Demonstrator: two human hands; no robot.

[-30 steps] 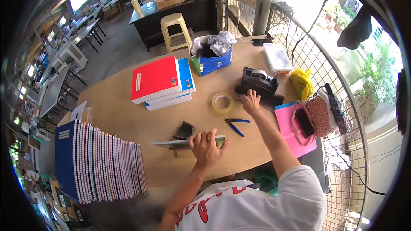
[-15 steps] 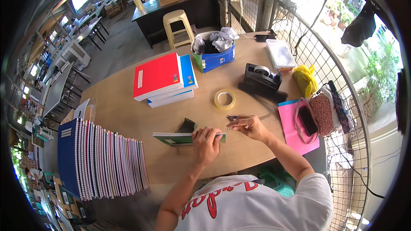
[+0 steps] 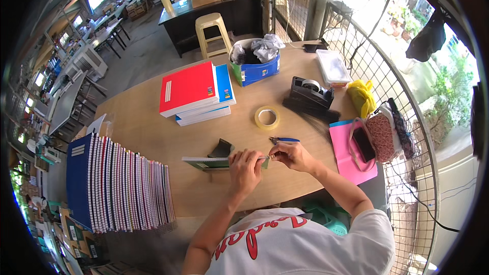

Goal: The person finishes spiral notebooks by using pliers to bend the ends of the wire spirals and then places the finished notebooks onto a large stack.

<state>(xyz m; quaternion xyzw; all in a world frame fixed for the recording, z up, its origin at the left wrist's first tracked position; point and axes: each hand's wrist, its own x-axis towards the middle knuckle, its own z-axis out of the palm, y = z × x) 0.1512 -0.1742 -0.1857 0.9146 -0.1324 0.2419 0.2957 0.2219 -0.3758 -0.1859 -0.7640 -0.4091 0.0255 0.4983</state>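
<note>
My left hand [image 3: 245, 169] grips a thin green-covered notebook [image 3: 209, 162] held on edge above the wooden table [image 3: 147, 127]. My right hand [image 3: 291, 155] pinches at the notebook's right end, fingers closed on its spine; what lies between the fingertips is too small to tell. Blue-handled pliers [image 3: 285, 140] lie on the table just beyond my right hand. A roll of clear tape [image 3: 267, 117] sits farther back. A dark folded piece [image 3: 221, 148] rests behind the notebook.
A row of spiral notebooks [image 3: 122, 188] stands at the left edge. A red and blue book stack [image 3: 194, 91], blue box [image 3: 254, 66], black tape dispenser [image 3: 311, 91], black binding combs [image 3: 310, 109], pink folder [image 3: 351, 153] and yellow bag [image 3: 362, 97] fill the far side.
My right hand came back from the tape dispenser area to the notebook's right end. The notebook stays in my left hand, now raised on edge.
</note>
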